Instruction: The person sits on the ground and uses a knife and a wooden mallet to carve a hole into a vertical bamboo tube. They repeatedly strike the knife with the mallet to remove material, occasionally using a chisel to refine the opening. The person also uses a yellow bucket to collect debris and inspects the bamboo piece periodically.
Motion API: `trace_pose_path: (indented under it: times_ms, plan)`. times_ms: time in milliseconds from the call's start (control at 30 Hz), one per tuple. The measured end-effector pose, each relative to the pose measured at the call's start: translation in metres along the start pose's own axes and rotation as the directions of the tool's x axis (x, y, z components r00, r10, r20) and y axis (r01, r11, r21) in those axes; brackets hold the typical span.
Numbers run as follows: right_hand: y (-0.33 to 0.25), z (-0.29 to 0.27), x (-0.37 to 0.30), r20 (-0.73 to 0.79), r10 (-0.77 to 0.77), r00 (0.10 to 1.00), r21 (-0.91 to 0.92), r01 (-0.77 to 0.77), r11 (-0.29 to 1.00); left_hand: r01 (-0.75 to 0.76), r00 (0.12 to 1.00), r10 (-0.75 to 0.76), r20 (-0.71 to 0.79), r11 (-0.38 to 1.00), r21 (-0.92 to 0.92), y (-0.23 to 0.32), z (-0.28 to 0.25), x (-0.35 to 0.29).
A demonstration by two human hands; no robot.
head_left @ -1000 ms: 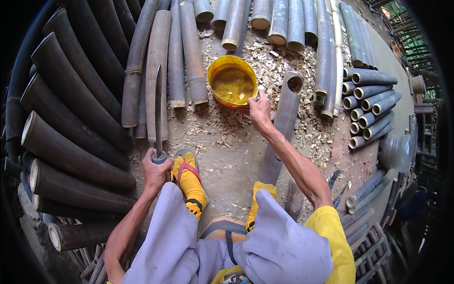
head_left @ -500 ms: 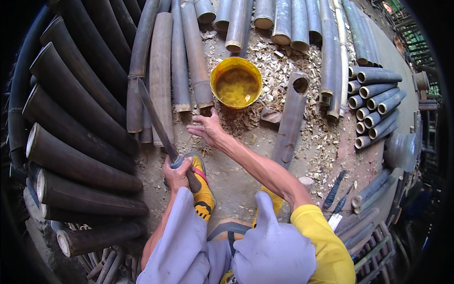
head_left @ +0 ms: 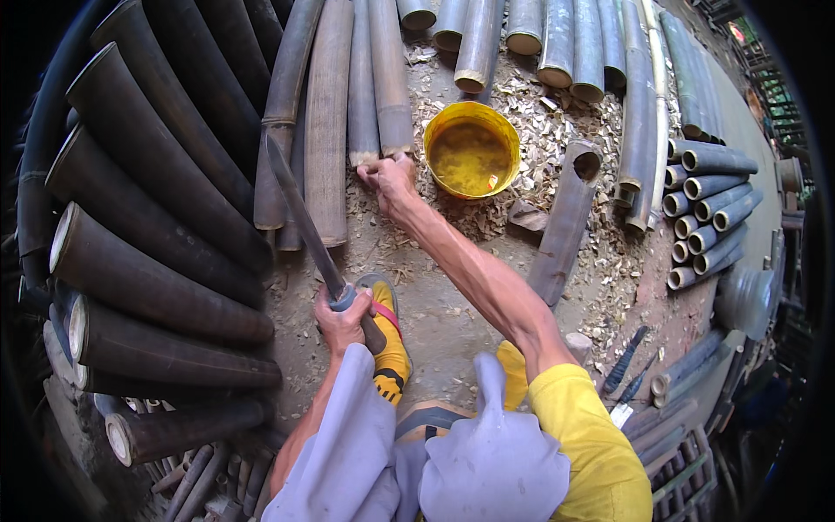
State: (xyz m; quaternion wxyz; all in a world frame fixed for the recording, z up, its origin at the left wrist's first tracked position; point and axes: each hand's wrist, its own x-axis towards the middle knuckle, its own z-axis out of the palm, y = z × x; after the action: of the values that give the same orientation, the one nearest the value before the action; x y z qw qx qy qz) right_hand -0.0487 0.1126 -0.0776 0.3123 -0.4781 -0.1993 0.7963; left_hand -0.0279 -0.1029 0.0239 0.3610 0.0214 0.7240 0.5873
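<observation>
My left hand (head_left: 341, 322) is closed round the handle of a machete (head_left: 304, 222). Its long dark blade points up and away to the left, above my yellow-clad foot. My right arm stretches forward, and my right hand (head_left: 390, 182) is at the near ends of two bamboo poles, a thinner pole (head_left: 364, 96) and a browner pole (head_left: 390, 87). Its fingers are curled together, and whatever is between them is too small to make out. Just right of that hand stands a yellow bucket (head_left: 517, 157) with cloudy yellowish liquid inside.
Thick dark bamboo poles (head_left: 165, 278) fan out along the left. Wood chips (head_left: 557, 130) cover the ground around the bucket. A bamboo length (head_left: 561, 235) with a hole near its end lies right of centre, beside a wood block (head_left: 527, 215). Short bamboo tubes (head_left: 718, 204) are stacked at right, above dark-handled tools (head_left: 624, 361).
My right hand has moved forward to the pole ends, and its spread fingers have curled together. The view has shifted, while my left hand keeps hold of the machete.
</observation>
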Motion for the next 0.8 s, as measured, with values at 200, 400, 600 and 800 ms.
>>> trace_pose_path:
  times_ms: [200, 400, 600, 800]
  plan:
    - [-0.015, -0.004, 0.019, 0.131, 0.083, 0.988, -0.031, -0.08, 0.996, -0.018, 1.0, 0.018, -0.005, 1.0, 0.009, -0.015, -0.008, 0.008]
    - [0.015, -0.036, -0.081, 0.395, 0.078, 0.915, -0.587, 0.185, 0.788, -0.036, 0.999, 0.036, 0.002, 0.999, 0.001, -0.01, -0.003, 0.009]
    - [0.057, -0.038, -0.108, 0.324, 0.39, 0.862, -0.498, -0.195, 0.845, -0.158, 0.987, 0.159, 0.004, 0.984, -0.084, -0.002, 0.0, 0.008]
    - [0.076, -0.003, -0.088, 0.242, -0.034, 0.97, -0.628, 0.183, 0.757, -0.211, 0.977, 0.21, -0.04, 0.977, -0.041, -0.003, -0.008, 0.007]
